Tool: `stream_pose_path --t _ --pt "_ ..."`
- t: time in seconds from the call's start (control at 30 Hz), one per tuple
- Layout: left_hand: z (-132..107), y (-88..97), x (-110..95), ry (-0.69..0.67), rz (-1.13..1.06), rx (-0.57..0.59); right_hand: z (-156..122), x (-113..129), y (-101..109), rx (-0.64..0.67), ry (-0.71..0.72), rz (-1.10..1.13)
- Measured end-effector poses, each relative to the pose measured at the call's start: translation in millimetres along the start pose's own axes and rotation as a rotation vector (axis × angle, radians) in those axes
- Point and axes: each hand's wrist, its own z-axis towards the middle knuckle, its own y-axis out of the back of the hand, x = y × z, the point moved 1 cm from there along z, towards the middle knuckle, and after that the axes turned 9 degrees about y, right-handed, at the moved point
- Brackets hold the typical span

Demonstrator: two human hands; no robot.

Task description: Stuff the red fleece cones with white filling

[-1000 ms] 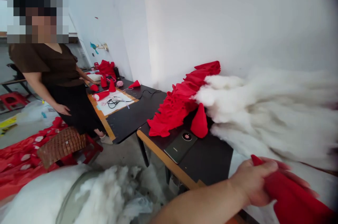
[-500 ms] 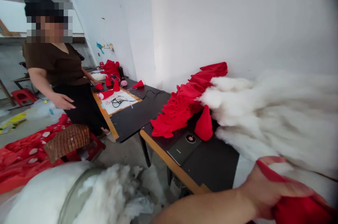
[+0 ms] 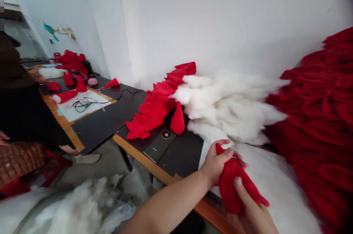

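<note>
My left hand [image 3: 216,163] and my right hand [image 3: 252,208] both grip a red felt cone [image 3: 231,186], which hangs limp between them. My left fingers pinch its tip, and my right thumb presses on its lower side. Just behind my left hand lies a mass of white fibre stuffing [image 3: 226,107] on a white sheet [image 3: 278,186]. Beyond it, a red felt cone [image 3: 178,119] stands on the black table top [image 3: 184,157], next to a long heap of red felt pieces [image 3: 157,107]. The cone's inside is hidden.
A heap of red cloth [image 3: 317,116] fills the right side. A phone [image 3: 159,145] lies on the table, which has an orange edge. A co-worker [image 3: 16,98] stands at a farther table with red pieces, paper and cable. Loose stuffing [image 3: 74,208] lies at lower left.
The view has swung right, bringing in the red cloth heap. My right hand now shows on the red felt with my left, and the co-worker has moved mostly out of view at left.
</note>
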Motion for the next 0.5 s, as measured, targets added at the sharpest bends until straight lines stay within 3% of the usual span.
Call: stream_pose_path --t 0.13,0.23,0.37,0.4,0.43,0.5 --pt "-1 -5.0 2 0.006 0.043 -0.02 2 11 -16 -0.071 -0.009 0.102" --pt "-5 3.2 -11 -0.195 0.201 -0.197 5 21 -13 -0.104 0.001 0.091" --pt "-15 38.2 -66 -0.654 0.661 -0.688 14 24 10 -0.173 -0.036 -0.009" --pt "-16 48.2 -83 -0.713 0.767 -0.798 16 23 15 -0.179 -0.059 -0.03" --pt "-14 57.5 -99 -0.714 0.861 -0.886 18 21 19 -0.18 -0.093 -0.051" --pt "-5 72.8 -127 -0.592 1.001 -0.944 20 16 24 -0.185 -0.163 -0.074"
